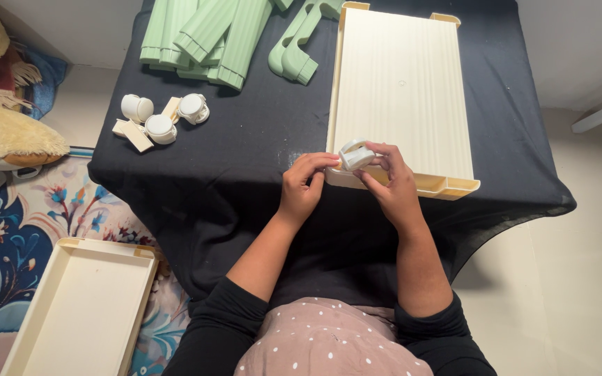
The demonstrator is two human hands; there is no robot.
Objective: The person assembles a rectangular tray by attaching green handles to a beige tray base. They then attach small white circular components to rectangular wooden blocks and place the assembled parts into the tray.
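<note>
Together left hand, right hand, gripping white caster

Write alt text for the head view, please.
Both hands, left hand and right hand, hold a white caster wheel at the near corner of a cream tray on a black-covered table. Three more casters and green ribbed posts lie beyond.

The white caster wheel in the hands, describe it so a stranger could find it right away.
On the black-covered table lies a cream tray. At its near left corner, both hands pinch a white caster wheel. Three similar wheels lie loose far to the left.
</note>
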